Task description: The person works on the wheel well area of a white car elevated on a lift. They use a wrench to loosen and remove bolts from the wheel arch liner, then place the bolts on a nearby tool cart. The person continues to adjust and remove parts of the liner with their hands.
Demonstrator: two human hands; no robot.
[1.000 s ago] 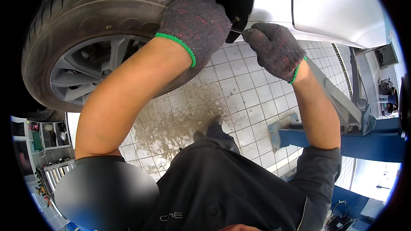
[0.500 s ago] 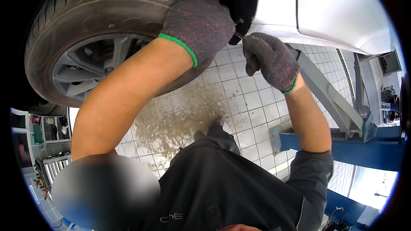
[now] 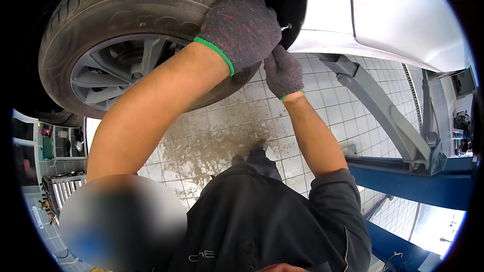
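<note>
My left hand, in a dark knit glove with a green cuff, reaches between the tire and the wheel arch. It looks curled over, but its fingertips and anything in them are hidden. Just below it and touching it is my right hand, gloved alike and closed, its grip hidden too. A small metal bolt-like piece sticks out by the left hand's knuckles, near the arch edge. The grey spoked wheel hangs to the left of both hands, partly behind my left forearm.
The white car body is raised at upper right. A grey lift arm runs down to a blue lift beam on the right. Wet, muddy tiles lie below. Shelves stand at far left.
My right hand has moved left and slightly up, from apart at the right to against my left hand. The left hand stays at the arch. The view has shifted slightly.
</note>
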